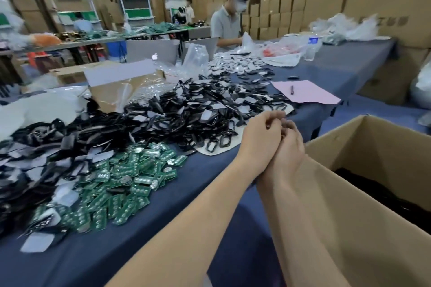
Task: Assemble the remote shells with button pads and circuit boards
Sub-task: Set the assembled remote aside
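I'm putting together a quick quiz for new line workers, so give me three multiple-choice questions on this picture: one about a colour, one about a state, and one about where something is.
1. What colour are the heaped circuit boards? A red; B green; C yellow.
2. In what state is the cardboard box at the right? A taped shut; B flattened; C open at the top.
3. Where does the pen lie? A on the pink sheet; B on the circuit boards; C in the cardboard box.

Answers: 1 B, the whole heap is green. 2 C, its inner walls and dark contents show from above. 3 A, it rests on the pink sheet.
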The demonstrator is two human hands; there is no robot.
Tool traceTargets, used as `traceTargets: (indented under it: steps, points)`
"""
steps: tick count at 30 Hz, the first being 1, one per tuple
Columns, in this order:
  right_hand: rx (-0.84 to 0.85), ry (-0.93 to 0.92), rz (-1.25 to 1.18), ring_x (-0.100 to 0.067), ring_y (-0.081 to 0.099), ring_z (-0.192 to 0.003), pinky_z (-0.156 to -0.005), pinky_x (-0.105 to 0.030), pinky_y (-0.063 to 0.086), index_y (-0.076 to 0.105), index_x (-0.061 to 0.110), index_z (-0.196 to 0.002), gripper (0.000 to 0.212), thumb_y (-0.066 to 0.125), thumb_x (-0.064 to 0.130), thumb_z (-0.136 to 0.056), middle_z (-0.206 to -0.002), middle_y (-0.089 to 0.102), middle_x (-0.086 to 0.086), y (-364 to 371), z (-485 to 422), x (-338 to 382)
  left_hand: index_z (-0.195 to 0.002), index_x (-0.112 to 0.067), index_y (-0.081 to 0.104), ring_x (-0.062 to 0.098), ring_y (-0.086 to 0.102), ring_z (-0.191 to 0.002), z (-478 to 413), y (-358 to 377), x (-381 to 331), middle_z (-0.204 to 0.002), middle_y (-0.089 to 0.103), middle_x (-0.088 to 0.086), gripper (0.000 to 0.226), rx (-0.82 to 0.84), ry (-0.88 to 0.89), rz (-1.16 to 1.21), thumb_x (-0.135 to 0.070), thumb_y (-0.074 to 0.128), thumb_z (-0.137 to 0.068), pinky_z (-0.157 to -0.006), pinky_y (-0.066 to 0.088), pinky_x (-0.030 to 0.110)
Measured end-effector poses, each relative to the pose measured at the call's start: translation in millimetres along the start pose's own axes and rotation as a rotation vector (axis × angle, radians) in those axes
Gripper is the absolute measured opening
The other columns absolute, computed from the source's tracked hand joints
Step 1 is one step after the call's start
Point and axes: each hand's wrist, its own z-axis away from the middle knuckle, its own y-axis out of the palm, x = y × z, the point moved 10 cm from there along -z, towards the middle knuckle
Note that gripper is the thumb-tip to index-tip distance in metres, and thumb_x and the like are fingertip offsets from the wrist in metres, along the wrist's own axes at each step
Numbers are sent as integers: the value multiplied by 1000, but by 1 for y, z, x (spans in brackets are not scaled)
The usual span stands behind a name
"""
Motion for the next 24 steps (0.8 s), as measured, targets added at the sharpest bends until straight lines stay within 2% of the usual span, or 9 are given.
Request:
traceTargets:
  steps: [2,4,7,12,16,17,19,21,24]
  points:
    - [30,44,49,-18,68,-76,-67,-22,54,59,0,-118,26,37,1,-104,-96,66,-15,19,20,-25,-114,-16,71,11,68,-105,8,-38,2,-109,74,-1,27,-70,-4,-5,-9,48,-102,-98,54,29]
    - [87,105,53,-21,70,-84,-73,-29,56,63,4,-117,26,41,4,-103,-96,70,-10,43,44,-54,-110,-20,71,7,69,-101,19,-82,2,-105,75,-4,26,-149,1,-12,-10,48,-102,-93,55,24]
    - [210,186,35,-16,72,-82,-66,-23,56,64,12,-111,25,41,6,-103,-87,74,0,85,88,-101,-105,-22,72,5,70,-96,41,-160,6,-99,75,-6,26,-306,17,-27,-9,50,-101,-88,56,22]
    - [458,212,334,-3,72,-82,-63,-18,54,65,30,-112,26,43,18,-104,-93,75,12,137,173,-176,-104,-25,71,0,70,-89,100,-287,25,-91,75,-12,28,-517,-9,-106,-8,48,-102,-75,54,14]
    - [775,235,537,-6,64,-107,-89,-27,54,56,30,-122,28,44,14,-104,-118,65,8,165,246,-242,-109,-33,65,-2,68,-83,166,-380,58,-92,74,-15,25,-664,-103,-282,-16,47,-105,-68,54,16]
    - [833,214,597,-2,59,-112,-92,-22,50,55,31,-123,28,44,14,-105,-123,61,8,168,257,-255,-112,-31,64,-1,67,-79,182,-400,69,-92,73,-14,23,-706,-138,-362,-17,47,-105,-67,54,19]
    - [906,184,673,7,52,-114,-88,-11,42,55,32,-124,27,45,15,-105,-128,57,11,172,269,-275,-118,-26,62,3,64,-74,210,-431,91,-92,69,-15,23,-770,-206,-497,-16,46,-105,-64,49,17]
    - [943,166,718,8,51,-113,-84,-9,40,55,33,-125,28,45,16,-105,-128,55,14,176,273,-291,-124,-24,60,2,63,-85,229,-452,108,-98,66,-16,25,-785,-258,-649,-16,45,-105,-71,47,13]
    - [975,147,750,-4,57,-101,-80,-19,44,54,37,-122,28,44,17,-105,-124,55,16,188,271,-307,-129,-19,61,14,59,-107,242,-469,119,-112,67,-6,29,-771,-268,-937,-16,48,-104,-92,48,29]
